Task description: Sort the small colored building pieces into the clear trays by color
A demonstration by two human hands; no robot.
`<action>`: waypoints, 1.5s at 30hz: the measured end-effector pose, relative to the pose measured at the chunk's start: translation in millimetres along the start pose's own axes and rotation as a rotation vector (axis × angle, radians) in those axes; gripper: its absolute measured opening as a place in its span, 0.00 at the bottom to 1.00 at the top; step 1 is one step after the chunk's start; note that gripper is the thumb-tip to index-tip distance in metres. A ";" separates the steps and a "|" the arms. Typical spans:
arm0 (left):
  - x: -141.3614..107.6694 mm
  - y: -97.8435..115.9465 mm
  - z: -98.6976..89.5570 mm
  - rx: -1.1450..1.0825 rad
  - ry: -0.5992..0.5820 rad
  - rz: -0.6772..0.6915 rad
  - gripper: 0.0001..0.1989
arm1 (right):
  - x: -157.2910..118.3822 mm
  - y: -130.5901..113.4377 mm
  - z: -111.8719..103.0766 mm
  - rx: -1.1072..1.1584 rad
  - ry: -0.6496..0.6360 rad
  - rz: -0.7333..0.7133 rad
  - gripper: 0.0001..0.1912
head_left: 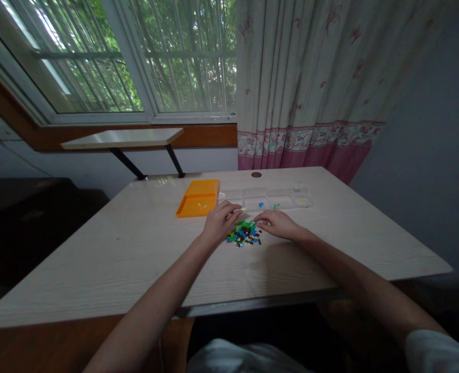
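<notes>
A heap of tiny building bricks [245, 234] in green, blue, brown, yellow and white lies on the table. My left hand [218, 221], just beyond the heap's left side, pinches a small pale brick [243, 209] between thumb and fingertips. At the heap's right edge, my right hand [278, 224] has its fingertips closed together; whatever is in them is too small to make out. Behind both hands sits a clear compartment tray [255, 199], with a few blue, green and yellow bricks in separate compartments. To its left an orange tray [197, 197] holds several small pale bricks.
The pale wooden table [136, 259] ends at a front edge close to my body. A raised shelf [124, 137] on black legs stands at the back left. A dark round disc [256, 175] is near the back edge, in front of a curtain [291, 103].
</notes>
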State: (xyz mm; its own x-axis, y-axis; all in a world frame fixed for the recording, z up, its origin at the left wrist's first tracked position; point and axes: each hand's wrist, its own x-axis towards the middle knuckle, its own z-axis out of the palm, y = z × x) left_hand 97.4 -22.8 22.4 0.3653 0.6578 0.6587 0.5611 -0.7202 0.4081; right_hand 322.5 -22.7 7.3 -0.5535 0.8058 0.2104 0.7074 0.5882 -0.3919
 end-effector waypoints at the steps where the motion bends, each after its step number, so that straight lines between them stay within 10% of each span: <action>1: -0.2 0.0 0.3 0.004 0.000 0.005 0.10 | 0.2 -0.1 0.4 -0.003 -0.001 -0.006 0.14; 9: -0.3 -3.3 -1.3 0.132 -0.024 -0.023 0.12 | 1.1 -0.9 -1.4 -0.013 -0.020 -0.015 0.13; 24: -1.7 -56.5 -41.3 0.574 -0.039 -0.617 0.13 | -0.2 4.7 2.9 0.000 0.009 -0.041 0.11; 30: 0.6 -51.6 -31.7 0.455 0.022 -0.436 0.11 | 1.4 6.4 7.4 0.092 0.049 -0.033 0.10; 39: 0.8 -0.5 -1.7 0.036 -0.346 -0.029 0.10 | 3.2 -9.5 5.3 0.252 0.146 -0.029 0.07; 45: -1.4 11.6 -0.3 0.020 -0.338 0.045 0.09 | 2.2 -20.6 5.7 0.255 0.113 -0.050 0.07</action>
State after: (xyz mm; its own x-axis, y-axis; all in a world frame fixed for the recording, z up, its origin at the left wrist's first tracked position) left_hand 103.2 -32.1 26.4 0.6135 0.6637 0.4280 0.5517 -0.7479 0.3690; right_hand 304.2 -33.5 10.7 -0.5223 0.7873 0.3277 0.5389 0.6026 -0.5886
